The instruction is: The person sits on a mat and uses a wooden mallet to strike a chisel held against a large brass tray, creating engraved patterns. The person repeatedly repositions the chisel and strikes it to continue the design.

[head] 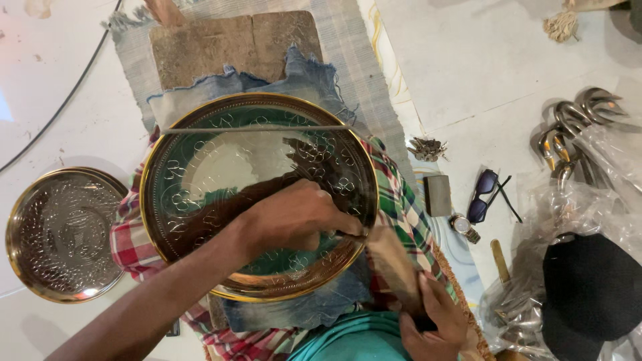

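Nearest the camera, the right hand [431, 321] is curled shut around the handle of a worn wooden mallet [394, 267], whose block-shaped head angles up and left toward the rim of the large round brass plate [261, 194]. The wrist sits low at the bottom edge, just above a teal garment [354, 341].

The left hand [297, 217] lies over the lower right part of the plate, fingers bunched tight and pinching a thin metal punch [348, 234] whose tip meets the plate just inside the rim, close to the mallet's head. The left forearm comes in from the bottom left corner and crosses the plate's lower edge, wrist bent slightly down.

The plate is shiny, gold-rimmed, with small looped marks around its inner band, and rests on a frayed blue denim cloth [301, 80] laid over a red, green and white checked cloth [401, 200]. Beyond it lie a rough wooden board [227, 43] and a pale striped mat [354, 40].

To the left, apart from the hands, a smaller round embossed brass plate [63, 234] sits on the white floor. To the right lie a grey block [438, 195], a wristwatch [463, 227], dark sunglasses [485, 194], a black cap [592, 287] on clear plastic, and curved metal hooks [575, 120].
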### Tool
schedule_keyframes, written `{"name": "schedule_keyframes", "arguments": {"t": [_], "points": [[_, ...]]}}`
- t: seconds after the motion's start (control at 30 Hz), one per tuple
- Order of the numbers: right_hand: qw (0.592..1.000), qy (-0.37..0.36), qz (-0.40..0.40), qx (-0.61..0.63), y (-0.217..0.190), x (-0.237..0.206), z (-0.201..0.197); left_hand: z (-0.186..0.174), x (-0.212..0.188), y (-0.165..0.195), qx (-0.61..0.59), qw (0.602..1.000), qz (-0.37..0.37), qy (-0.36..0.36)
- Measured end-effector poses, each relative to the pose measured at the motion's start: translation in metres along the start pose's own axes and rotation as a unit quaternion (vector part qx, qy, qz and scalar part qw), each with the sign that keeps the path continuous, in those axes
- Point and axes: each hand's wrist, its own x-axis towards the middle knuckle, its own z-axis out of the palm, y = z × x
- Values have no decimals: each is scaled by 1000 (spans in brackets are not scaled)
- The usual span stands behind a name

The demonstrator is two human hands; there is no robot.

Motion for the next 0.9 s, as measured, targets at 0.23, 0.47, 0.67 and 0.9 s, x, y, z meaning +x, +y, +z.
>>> {"name": "schedule_keyframes", "arguments": {"t": [0.23, 0.47, 0.67, 0.9], "points": [[1000, -6, -9, 3, -7, 24, 1, -3, 1, 1, 0, 996, 71, 61], [993, -73, 62, 66, -55, 70, 4, 11, -19, 11, -11, 981, -40, 190], [979, -196, -34, 47, -87, 140, -15, 48, -33, 22, -6, 927, -162, 337], [927, -348, -105, -97, -129, 204, -23, 86, -32, 27, -2, 852, -301, 428]]}}
